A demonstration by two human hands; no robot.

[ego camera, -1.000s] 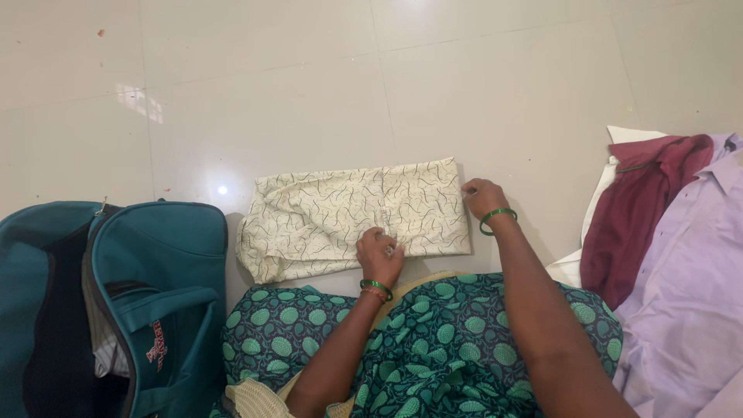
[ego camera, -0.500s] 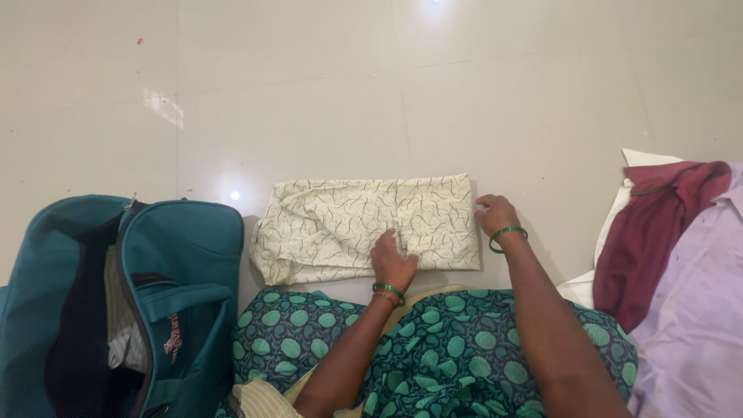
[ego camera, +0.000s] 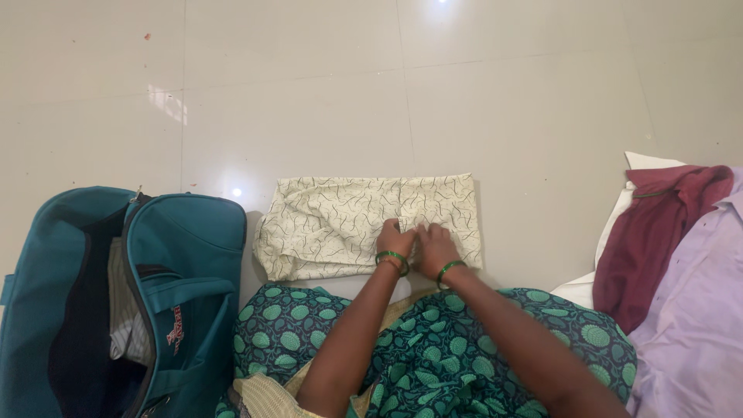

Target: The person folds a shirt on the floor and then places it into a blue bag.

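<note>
On the tiled floor [ego camera: 309, 93], the right hand [ego camera: 435, 249] has joined the left hand [ego camera: 396, 238], both pressing the folded cloth [ego camera: 333, 224].

Open teal duffel bag [ego camera: 166, 294] at left; maroon garment [ego camera: 658, 224] and lilac shirt [ego camera: 696, 325] piled at right.

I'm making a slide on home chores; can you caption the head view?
Both hands, left and right, press on a folded cream patterned cloth beside an open teal bag.

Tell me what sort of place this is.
Probably a room in a home, used for packing: a pale tiled floor, an open teal travel bag, a pile of shirts, and a folded cream patterned cloth under both hands.
</note>
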